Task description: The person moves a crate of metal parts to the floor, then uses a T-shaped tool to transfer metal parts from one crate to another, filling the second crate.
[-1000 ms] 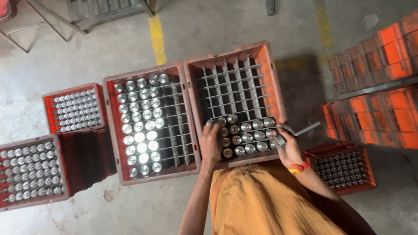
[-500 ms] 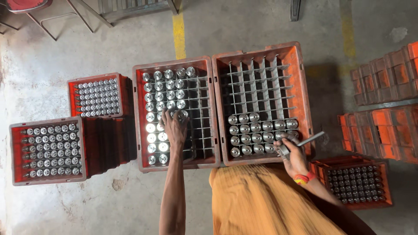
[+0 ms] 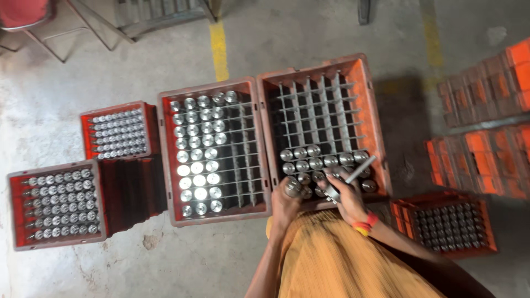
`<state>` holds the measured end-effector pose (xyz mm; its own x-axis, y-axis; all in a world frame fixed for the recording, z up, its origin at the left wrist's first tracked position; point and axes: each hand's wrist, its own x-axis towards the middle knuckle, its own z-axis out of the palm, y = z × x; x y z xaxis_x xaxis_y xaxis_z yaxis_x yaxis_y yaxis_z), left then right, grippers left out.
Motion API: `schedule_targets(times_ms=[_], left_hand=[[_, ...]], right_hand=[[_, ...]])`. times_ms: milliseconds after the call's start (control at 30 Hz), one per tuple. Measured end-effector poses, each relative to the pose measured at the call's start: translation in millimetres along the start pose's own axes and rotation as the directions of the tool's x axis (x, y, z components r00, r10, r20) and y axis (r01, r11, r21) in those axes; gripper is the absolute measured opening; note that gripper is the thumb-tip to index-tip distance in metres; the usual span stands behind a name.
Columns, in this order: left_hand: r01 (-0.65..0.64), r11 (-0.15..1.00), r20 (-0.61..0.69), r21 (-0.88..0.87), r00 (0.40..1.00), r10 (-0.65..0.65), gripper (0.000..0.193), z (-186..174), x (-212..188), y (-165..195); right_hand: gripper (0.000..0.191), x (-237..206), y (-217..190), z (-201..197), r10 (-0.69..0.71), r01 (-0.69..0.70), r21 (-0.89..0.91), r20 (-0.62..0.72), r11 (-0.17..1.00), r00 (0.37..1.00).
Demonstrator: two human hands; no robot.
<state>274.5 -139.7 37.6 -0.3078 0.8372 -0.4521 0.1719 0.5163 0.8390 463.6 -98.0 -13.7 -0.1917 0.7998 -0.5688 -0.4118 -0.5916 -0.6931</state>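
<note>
My left hand (image 3: 284, 203) holds a shiny metal cylinder (image 3: 292, 186) over the near-left corner of the right orange crate (image 3: 371, 126). That crate has a grid of cells; several cylinders fill its near rows, the far rows are bare. My right hand (image 3: 348, 197) grips a thin metal rod (image 3: 360, 169) at the crate's near edge. The left orange crate (image 3: 167, 165) beside it holds many cylinders in its left columns.
Two smaller red crates (image 3: 88, 128) (image 3: 12, 212) packed with small metal parts stand at the left. Another dark-filled crate (image 3: 397, 214) sits near right. Stacked orange crates (image 3: 486, 149) line the right side. A yellow floor line (image 3: 219, 49) runs at the top.
My left hand has left the left crate and come right with a cylinder, to the near-left corner of the right crate. My right hand has stayed at that crate's near edge with the rod.
</note>
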Motion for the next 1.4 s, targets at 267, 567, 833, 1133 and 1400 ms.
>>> schedule_targets(times_ms=[267, 567, 833, 1133, 1400], left_hand=[[-0.17, 0.959, 0.16, 0.225, 0.978, 0.136, 0.046, 53.5, -27.3, 14.3], [-0.206, 0.978, 0.419, 0.038, 0.891, 0.172, 0.056, 72.7, -4.1, 11.3], [-0.515, 0.574, 0.201, 0.637, 0.829, 0.521, 0.06, 78.1, 62.4, 21.2], [-0.533, 0.732, -0.008, 0.424, 0.806, 0.591, 0.023, 41.1, 80.9, -16.3], [-0.055, 0.755, -0.462, 0.653, 0.761, 0.455, 0.038, -134.8, 150.3, -66.2]], right_hand=[[0.011, -10.1, -21.0, 24.4, -0.238, 0.253, -0.15, 0.111, 0.956, 0.965], [0.016, 27.2, -43.4, -26.5, 0.022, -0.022, -0.044, -0.007, 0.999, 1.0], [0.013, 45.8, -89.4, -89.6, -0.216, 0.262, 0.248, -0.197, 0.933, 0.956], [0.014, 19.5, -53.8, -96.5, -0.115, 0.156, 0.167, -0.233, 0.974, 0.966], [0.013, 3.0, -26.8, -90.2, -0.076, 0.1, 0.105, -0.214, 0.989, 0.974]])
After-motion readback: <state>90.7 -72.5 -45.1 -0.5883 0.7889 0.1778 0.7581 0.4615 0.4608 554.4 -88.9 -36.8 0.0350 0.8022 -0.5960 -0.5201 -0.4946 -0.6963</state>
